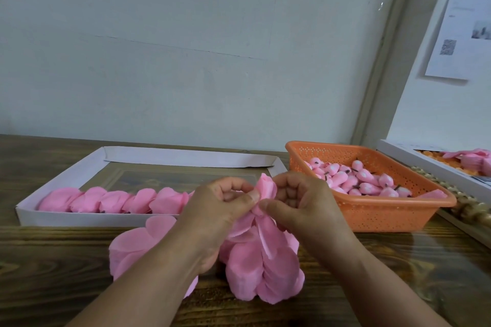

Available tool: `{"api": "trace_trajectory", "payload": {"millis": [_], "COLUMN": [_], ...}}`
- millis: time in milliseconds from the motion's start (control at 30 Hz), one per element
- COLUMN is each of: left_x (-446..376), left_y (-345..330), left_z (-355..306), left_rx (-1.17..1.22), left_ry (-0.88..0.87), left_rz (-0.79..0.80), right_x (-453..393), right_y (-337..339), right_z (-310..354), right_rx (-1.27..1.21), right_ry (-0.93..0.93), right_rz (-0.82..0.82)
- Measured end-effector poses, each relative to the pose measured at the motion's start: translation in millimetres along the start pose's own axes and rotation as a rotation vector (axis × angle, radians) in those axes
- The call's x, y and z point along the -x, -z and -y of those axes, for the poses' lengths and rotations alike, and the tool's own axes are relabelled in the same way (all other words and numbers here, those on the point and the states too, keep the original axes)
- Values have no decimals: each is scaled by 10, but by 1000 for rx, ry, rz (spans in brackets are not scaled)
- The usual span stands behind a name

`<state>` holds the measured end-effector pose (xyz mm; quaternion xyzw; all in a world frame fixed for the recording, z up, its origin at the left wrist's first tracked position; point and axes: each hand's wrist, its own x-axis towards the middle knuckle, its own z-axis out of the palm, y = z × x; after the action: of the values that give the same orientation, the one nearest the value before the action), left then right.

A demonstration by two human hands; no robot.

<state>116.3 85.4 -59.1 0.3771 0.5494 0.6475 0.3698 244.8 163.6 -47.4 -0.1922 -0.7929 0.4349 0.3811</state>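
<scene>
Pinching half-hidden bloom (266,186) in curled left hand (220,206) and right hand (301,203) over part-covered petals (255,268); buds (358,180) in basket (372,211), roses (111,199) in tray (79,218).

Both forearms come in from the bottom edge, hands meeting mid-frame. Left hand (218,207) — fingers curled, thumb forward, pinching the pink flower (266,186). Right hand (305,204) — fingers curled, thumb tip pinching the same flower, knuckles up.

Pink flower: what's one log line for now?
left hand: pinches pink flower | right hand: pinches pink flower | petals: piled on table | orange basket: holds buds
</scene>
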Motion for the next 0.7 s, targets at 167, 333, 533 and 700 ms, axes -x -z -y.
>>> {"api": "trace_trajectory", "payload": {"millis": [167,333,533,700], "left_x": [41,29,-1,-17], "left_y": [-32,-40,-47,-53], "left_z": [-18,5,-53,-37], "left_rx": [-99,-41,680,766], "left_ry": [-53,18,281,253], "left_rz": [15,5,-9,51], "right_x": [-6,-25,-58,-68], "right_y": [3,-30,18,43], "right_z": [17,-15,-80,-97], "right_rx": [20,63,36,29], "right_ry": [0,32,5,55], "right_rz": [-15,-134,-319,-415]}}
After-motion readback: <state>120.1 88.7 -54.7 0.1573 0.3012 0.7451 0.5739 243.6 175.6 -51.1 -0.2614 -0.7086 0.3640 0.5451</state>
